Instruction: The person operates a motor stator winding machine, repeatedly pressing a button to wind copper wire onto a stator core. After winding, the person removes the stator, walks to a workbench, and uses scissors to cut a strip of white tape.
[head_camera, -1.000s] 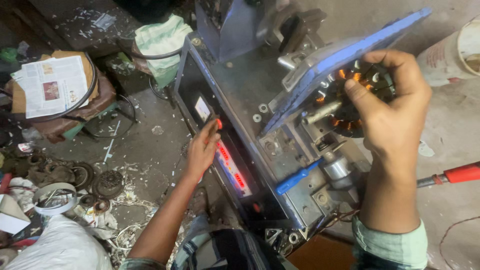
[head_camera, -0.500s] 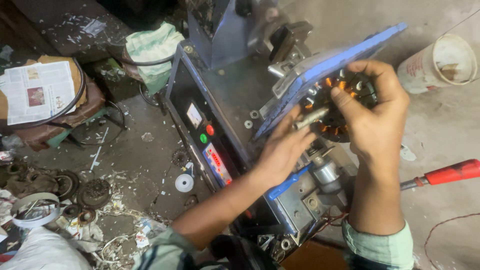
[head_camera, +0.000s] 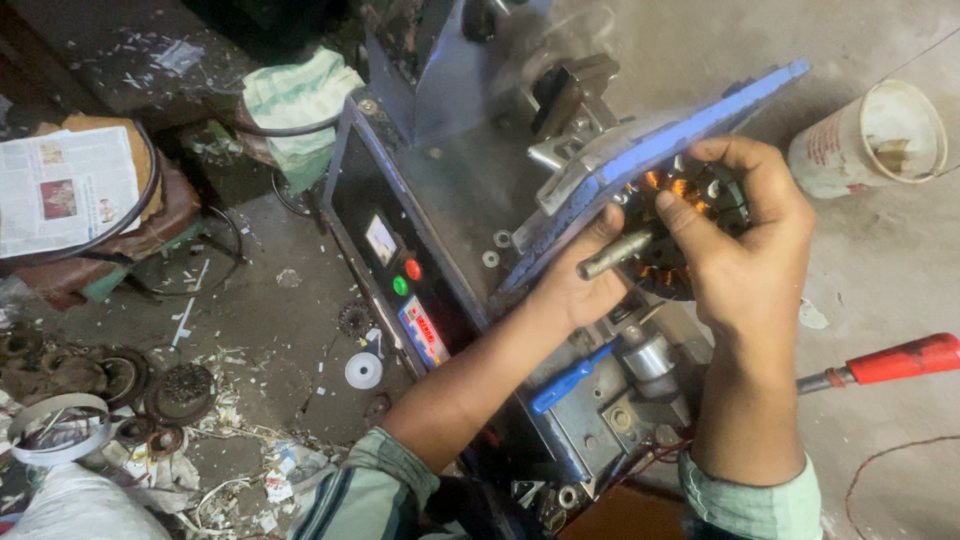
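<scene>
Nearest the camera, the right hand (head_camera: 745, 265) closes around a round stator with copper windings and a dark metal core (head_camera: 680, 235), fingers curled over its upper rim and thumb pressed on its face. The left hand (head_camera: 585, 285) cups the stator's near-left side, just beside the short grey metal shaft (head_camera: 615, 255) jutting from its centre. The stator sits above the grey winding machine with a black control panel (head_camera: 440, 215), just below a tilted blue plate (head_camera: 690, 125).
</scene>
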